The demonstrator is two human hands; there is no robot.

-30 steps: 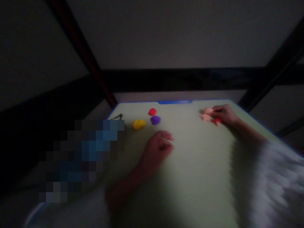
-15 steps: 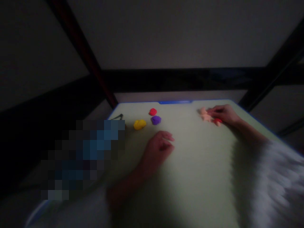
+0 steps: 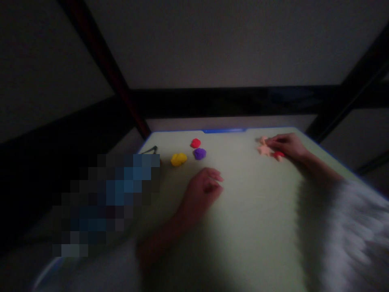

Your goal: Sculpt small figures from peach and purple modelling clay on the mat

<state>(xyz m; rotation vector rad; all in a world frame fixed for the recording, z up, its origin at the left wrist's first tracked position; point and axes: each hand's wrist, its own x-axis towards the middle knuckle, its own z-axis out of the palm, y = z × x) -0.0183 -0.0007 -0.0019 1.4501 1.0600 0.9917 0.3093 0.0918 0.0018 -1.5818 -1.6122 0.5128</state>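
Observation:
My right hand (image 3: 287, 146) is at the far right of the table, its fingertips pinched on a small peach-coloured clay piece (image 3: 263, 140). Just in front of that lies a star-shaped peach clay piece (image 3: 265, 151). Close under the same hand sits a mushroom-like clay piece (image 3: 278, 155) with a red top and a pale stem. My left hand (image 3: 202, 190) rests near the table's middle, fingers loosely curved with a gap between thumb and fingertips, holding nothing. Beyond it are lumps of yellow clay (image 3: 178, 159), purple clay (image 3: 199, 153) and red clay (image 3: 196, 143).
The pale table (image 3: 243, 227) has a blue edge and a blue handle-like strip (image 3: 225, 131) at its far side. A blurred-out bluish area (image 3: 124, 182) covers the left edge, with a thin dark object (image 3: 153, 149) beside it. A wall stands behind.
The small peach clay piece in my right fingertips has shifted slightly to the right and looks turned. My left hand and the coloured lumps have stayed in place.

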